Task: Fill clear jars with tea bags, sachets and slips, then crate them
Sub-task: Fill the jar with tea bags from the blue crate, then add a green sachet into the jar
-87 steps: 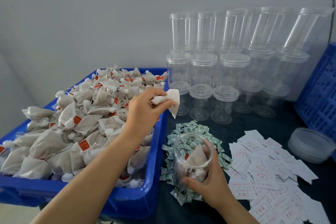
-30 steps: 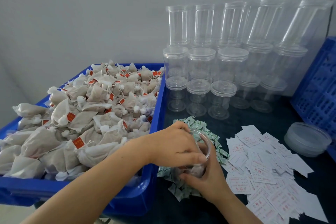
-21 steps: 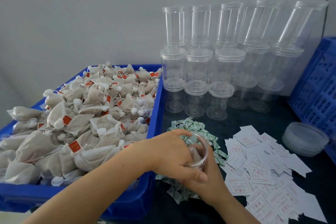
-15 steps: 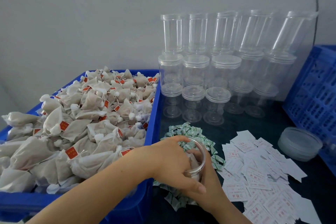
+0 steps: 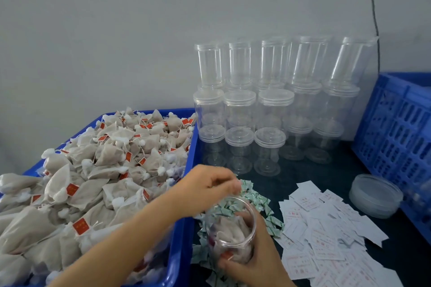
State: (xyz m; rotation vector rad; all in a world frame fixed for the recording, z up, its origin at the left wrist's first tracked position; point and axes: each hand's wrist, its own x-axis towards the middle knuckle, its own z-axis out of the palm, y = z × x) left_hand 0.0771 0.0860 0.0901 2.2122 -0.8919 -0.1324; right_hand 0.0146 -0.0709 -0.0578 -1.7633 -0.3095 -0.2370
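My right hand [image 5: 256, 263] grips a clear open jar [image 5: 229, 237] that stands on a pile of green-and-white sachets [image 5: 255, 198]. Several tea bags lie inside the jar. My left hand [image 5: 205, 185] hovers just above and to the left of the jar mouth. Its fingers hang loosely curled, blurred, with nothing seen in them. A blue bin [image 5: 184, 228] heaped with tea bags [image 5: 105, 170] bearing red tags fills the left side. White printed slips [image 5: 326, 235] are spread to the right of the jar.
Empty clear jars [image 5: 268, 112] are stacked in rows against the wall at the back. A stack of clear lids [image 5: 375, 196] sits at the right, beside a blue slatted crate [image 5: 401, 128]. The tabletop is dark.
My left hand carried a tea bag from the bin, pushed it into the jar, and has now lifted out above the mouth. My right hand has kept hold of the jar.
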